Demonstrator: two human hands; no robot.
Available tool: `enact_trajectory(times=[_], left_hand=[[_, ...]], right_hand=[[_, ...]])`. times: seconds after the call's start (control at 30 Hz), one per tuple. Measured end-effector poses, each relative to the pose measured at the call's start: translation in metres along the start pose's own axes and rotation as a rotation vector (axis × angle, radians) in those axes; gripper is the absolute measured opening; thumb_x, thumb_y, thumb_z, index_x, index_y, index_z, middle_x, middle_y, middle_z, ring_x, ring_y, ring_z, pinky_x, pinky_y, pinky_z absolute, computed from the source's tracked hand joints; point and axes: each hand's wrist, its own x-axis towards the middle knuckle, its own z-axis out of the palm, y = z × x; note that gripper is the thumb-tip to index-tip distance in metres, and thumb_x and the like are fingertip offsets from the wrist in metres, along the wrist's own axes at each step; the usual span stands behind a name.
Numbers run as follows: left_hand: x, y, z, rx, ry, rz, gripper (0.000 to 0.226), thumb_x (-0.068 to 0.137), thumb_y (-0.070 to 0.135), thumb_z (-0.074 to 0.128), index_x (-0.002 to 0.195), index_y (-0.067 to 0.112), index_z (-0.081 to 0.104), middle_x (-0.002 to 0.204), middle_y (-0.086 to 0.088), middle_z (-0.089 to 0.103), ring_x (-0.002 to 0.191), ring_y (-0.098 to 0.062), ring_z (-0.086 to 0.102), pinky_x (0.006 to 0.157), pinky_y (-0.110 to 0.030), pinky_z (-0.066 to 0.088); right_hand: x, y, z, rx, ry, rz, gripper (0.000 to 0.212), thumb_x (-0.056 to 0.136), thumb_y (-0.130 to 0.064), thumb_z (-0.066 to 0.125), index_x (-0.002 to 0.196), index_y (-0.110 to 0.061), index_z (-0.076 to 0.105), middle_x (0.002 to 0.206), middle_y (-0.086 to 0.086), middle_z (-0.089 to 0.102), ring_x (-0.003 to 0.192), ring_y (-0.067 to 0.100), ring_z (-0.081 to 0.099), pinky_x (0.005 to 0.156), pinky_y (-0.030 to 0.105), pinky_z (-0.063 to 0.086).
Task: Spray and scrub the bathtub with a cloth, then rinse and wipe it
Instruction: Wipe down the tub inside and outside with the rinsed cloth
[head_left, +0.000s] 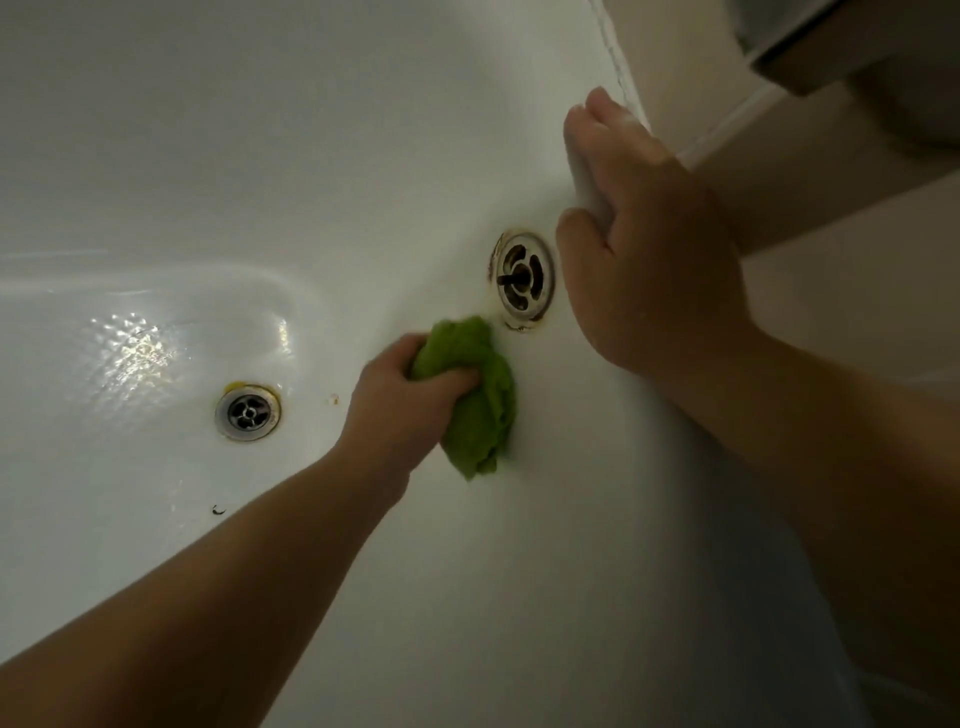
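I look down into a white bathtub. My left hand grips a bunched green cloth and presses it against the tub's end wall, just below the round metal overflow cover. Rust stains ring that cover. My right hand is up on the tub's rim to the right of the overflow. Its thumb lies on the inner wall and its fingers curl over the edge.
The floor drain sits at the lower left with a yellow stain at its rim. The tub floor around it glistens wet. A small dark speck lies near my left forearm. A pale wall rises beyond the rim on the right.
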Motion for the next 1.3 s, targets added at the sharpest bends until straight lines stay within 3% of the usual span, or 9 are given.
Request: enact_trajectory(times=[0.07, 0.23, 0.33, 0.4, 0.57, 0.83, 0.97, 1.1, 1.3], left_hand=[[-0.001, 0.015, 0.002, 0.051, 0.044, 0.1, 0.029, 0.087, 0.024, 0.08, 0.112, 0.034, 0.07, 0.099, 0.007, 0.075, 0.092, -0.012, 0.072, 0.078, -0.031, 0.062], [-0.034, 0.01, 0.008, 0.057, -0.003, -0.029, 0.028, 0.092, 0.031, 0.074, 0.118, 0.034, 0.065, 0.103, 0.005, 0.072, 0.098, -0.018, 0.071, 0.084, -0.039, 0.063], [-0.063, 0.027, 0.012, 0.082, -0.142, 0.087, 0.028, 0.088, 0.028, 0.078, 0.113, 0.038, 0.069, 0.095, 0.013, 0.075, 0.088, -0.006, 0.073, 0.071, -0.022, 0.061], [-0.076, 0.047, 0.018, 0.075, -0.2, 0.224, 0.03, 0.087, 0.024, 0.08, 0.113, 0.036, 0.07, 0.096, 0.012, 0.076, 0.089, -0.007, 0.073, 0.075, -0.024, 0.062], [-0.061, 0.089, 0.031, 0.112, -0.033, 0.413, 0.025, 0.087, 0.028, 0.08, 0.109, 0.035, 0.072, 0.095, 0.012, 0.075, 0.089, -0.005, 0.071, 0.083, -0.032, 0.062], [-0.084, 0.063, 0.031, 0.086, -0.093, 0.244, 0.026, 0.086, 0.029, 0.082, 0.11, 0.034, 0.072, 0.095, 0.012, 0.076, 0.089, -0.005, 0.073, 0.082, -0.031, 0.062], [-0.073, 0.078, 0.033, 0.097, -0.023, 0.324, 0.024, 0.088, 0.029, 0.08, 0.11, 0.032, 0.071, 0.094, 0.011, 0.075, 0.088, -0.006, 0.072, 0.079, -0.027, 0.061], [-0.088, 0.059, 0.037, 0.102, -0.009, 0.246, 0.02, 0.091, 0.031, 0.076, 0.11, 0.032, 0.071, 0.092, 0.01, 0.074, 0.085, -0.005, 0.071, 0.076, -0.027, 0.059], [-0.099, 0.046, 0.021, 0.157, -0.21, 0.246, 0.027, 0.089, 0.027, 0.079, 0.113, 0.036, 0.07, 0.098, 0.013, 0.075, 0.093, -0.007, 0.072, 0.082, -0.03, 0.061]], right_hand=[[-0.001, 0.0, 0.0, 0.016, -0.003, 0.002, 0.056, 0.099, -0.013, 0.042, 0.155, -0.008, 0.043, 0.165, 0.01, 0.035, 0.154, 0.022, 0.03, 0.117, 0.017, 0.019], [-0.027, 0.005, -0.006, 0.129, 0.04, 0.004, 0.047, 0.102, -0.009, 0.042, 0.147, -0.007, 0.055, 0.159, 0.008, 0.046, 0.149, 0.018, 0.04, 0.119, 0.014, 0.025], [-0.055, 0.008, -0.009, 0.187, 0.097, 0.033, 0.043, 0.102, -0.007, 0.048, 0.143, -0.003, 0.059, 0.153, 0.009, 0.053, 0.144, 0.019, 0.046, 0.118, 0.013, 0.026], [-0.071, 0.008, -0.013, 0.235, 0.125, 0.076, 0.043, 0.102, -0.011, 0.048, 0.142, -0.001, 0.06, 0.15, 0.011, 0.056, 0.141, 0.02, 0.05, 0.119, 0.018, 0.03], [-0.092, 0.007, -0.015, 0.283, 0.205, 0.117, 0.051, 0.101, -0.025, 0.039, 0.137, 0.002, 0.062, 0.142, 0.014, 0.062, 0.132, 0.02, 0.055, 0.117, 0.028, 0.038], [-0.108, 0.009, -0.017, 0.242, 0.091, 0.168, 0.047, 0.101, -0.013, 0.045, 0.146, -0.004, 0.055, 0.154, 0.006, 0.052, 0.143, 0.012, 0.043, 0.122, 0.016, 0.024], [-0.115, 0.008, -0.016, 0.21, 0.104, 0.158, 0.048, 0.099, -0.009, 0.047, 0.146, -0.005, 0.056, 0.154, 0.004, 0.051, 0.144, 0.013, 0.043, 0.121, 0.012, 0.02], [-0.117, 0.008, -0.015, 0.199, 0.109, 0.145, 0.046, 0.101, -0.006, 0.046, 0.146, -0.003, 0.055, 0.154, 0.007, 0.051, 0.145, 0.019, 0.045, 0.123, 0.018, 0.024], [-0.144, 0.001, -0.017, 0.149, 0.102, 0.188, 0.048, 0.102, -0.01, 0.046, 0.149, -0.003, 0.052, 0.158, 0.007, 0.047, 0.148, 0.02, 0.042, 0.125, 0.024, 0.024]])
